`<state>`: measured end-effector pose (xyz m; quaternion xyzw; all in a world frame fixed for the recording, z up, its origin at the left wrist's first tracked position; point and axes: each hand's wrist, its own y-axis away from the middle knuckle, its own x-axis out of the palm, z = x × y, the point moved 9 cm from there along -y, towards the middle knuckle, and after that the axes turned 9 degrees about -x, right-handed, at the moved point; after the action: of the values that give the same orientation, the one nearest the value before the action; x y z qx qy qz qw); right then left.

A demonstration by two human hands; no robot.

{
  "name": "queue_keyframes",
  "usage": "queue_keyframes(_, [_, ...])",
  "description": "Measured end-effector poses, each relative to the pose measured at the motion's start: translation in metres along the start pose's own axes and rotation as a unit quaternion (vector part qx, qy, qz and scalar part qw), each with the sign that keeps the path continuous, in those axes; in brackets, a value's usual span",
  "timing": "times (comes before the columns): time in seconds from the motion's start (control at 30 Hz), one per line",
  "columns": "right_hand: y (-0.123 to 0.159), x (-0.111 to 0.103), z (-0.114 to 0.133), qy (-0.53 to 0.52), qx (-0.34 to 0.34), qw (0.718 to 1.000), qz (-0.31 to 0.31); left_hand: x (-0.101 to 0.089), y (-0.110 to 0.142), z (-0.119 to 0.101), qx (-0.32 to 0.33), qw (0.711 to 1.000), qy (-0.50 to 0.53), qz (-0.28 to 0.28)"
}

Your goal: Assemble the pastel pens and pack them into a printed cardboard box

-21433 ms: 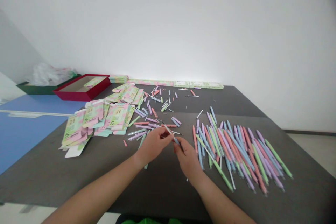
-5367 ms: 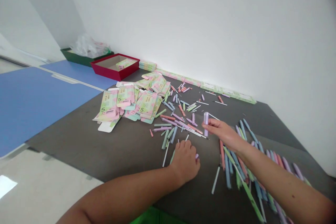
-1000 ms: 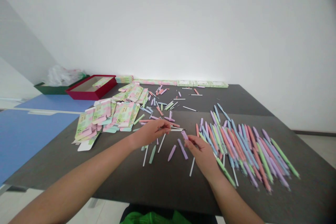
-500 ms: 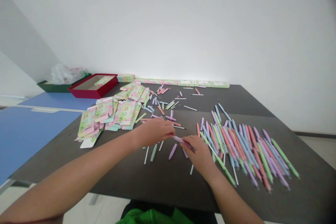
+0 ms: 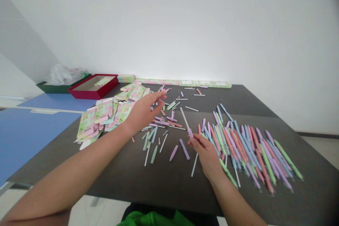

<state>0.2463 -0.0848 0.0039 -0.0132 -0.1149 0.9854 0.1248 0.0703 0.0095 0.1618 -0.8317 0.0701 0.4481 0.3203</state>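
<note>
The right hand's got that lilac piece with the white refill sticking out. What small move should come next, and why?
Probably bring the left hand to the lilac pen part lying near the right hand. The left hand is open and holds nothing, while the right hand grips a lilac piece with a white refill sticking out, and that loose part matches its colour.

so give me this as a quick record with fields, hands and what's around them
left hand: open, above loose pen parts, holding nothing visible
right hand: fingers pinch a white refill in a lilac pen part
right of hands: pens fanned on the dark table
left of hands: flat printed cartons
far left: red tray
</note>
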Motion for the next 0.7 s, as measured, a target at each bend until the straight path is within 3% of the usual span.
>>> queue_keyframes(0.17, [0.001,-0.004,-0.004,-0.051,-0.015,0.998,-0.026,0.044,-0.016,0.073,-0.11,0.991,-0.036,0.07])
queue_keyframes(0.27, [0.002,-0.005,-0.004,-0.059,-0.02,0.998,-0.027,0.056,-0.012,0.092,-0.168,0.981,0.0,0.095])
queue_keyframes(0.37, [0.003,-0.003,-0.007,-0.064,-0.01,0.998,-0.017,0.069,0.004,0.072,-0.204,0.954,0.159,0.154])
queue_keyframes(0.47, [0.004,0.002,-0.01,-0.062,0.001,0.998,0.003,0.082,0.021,0.024,-0.181,0.893,0.351,0.217])
queue_keyframes(0.53, [0.004,0.005,-0.01,-0.058,0.002,0.998,0.015,0.087,0.028,0.0,-0.173,0.867,0.403,0.237])
queue_keyframes(0.7, [0.002,0.007,-0.006,-0.038,0.004,0.999,0.022,0.092,0.026,-0.009,-0.19,0.882,0.384,0.198])
